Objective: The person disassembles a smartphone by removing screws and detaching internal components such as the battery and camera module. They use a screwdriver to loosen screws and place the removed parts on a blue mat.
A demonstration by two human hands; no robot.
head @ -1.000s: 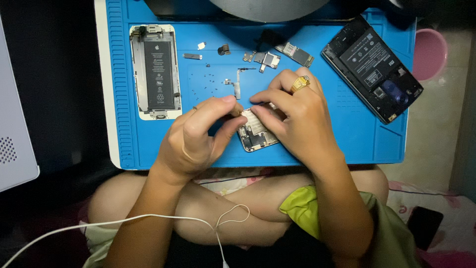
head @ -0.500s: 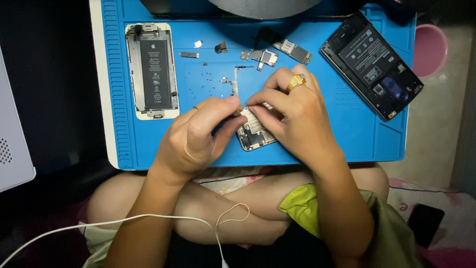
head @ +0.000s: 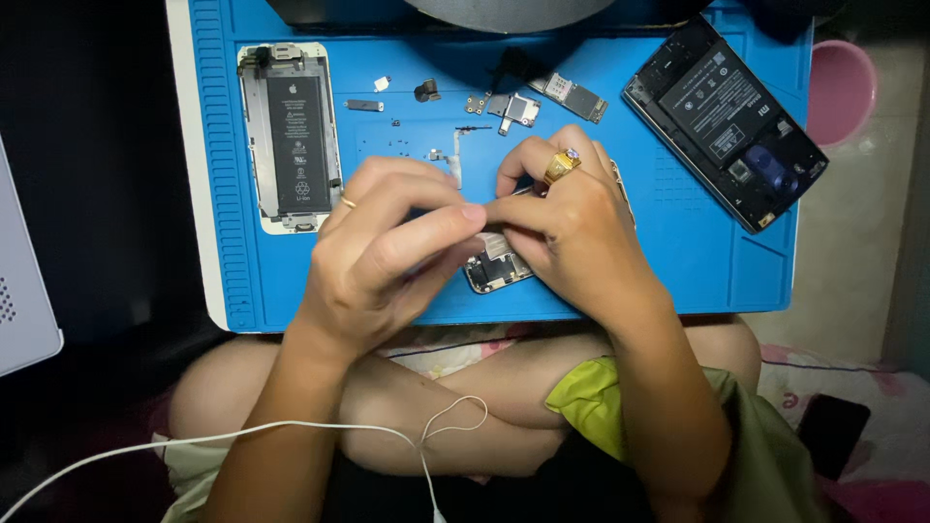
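A small circuit board [head: 494,269] lies on the blue mat [head: 678,261] near its front edge, just ahead of the person's crossed legs. Only its lower end shows: a dark, narrow piece with pale metal shields and small chips, tilted a little; the rest is hidden under the fingers. The left hand [head: 387,257] comes in from the left with its fingers curled and drawn together, the forefinger and thumb reaching over the board to meet the tips of the right hand; a thin ring sits on one finger. The right hand [head: 572,232] lies over the board's upper part, fingers bent and pressed close, a gold ring [head: 560,167] on one of them. Both hands pinch together at the board, but whether they grip the board itself or some small part on it cannot be told, as the fingertips cover the spot. On the mat to the left lies an opened phone [head: 291,136] with a long black battery in a pale frame. Behind the hands, small metal parts [head: 513,107] and screws are scattered. To the right lies a second, dark phone [head: 727,116] with its back off, set at a slant. A white cable [head: 291,431] runs across the person's lap, and a pink tub [head: 841,92] stands beyond the mat's right edge.
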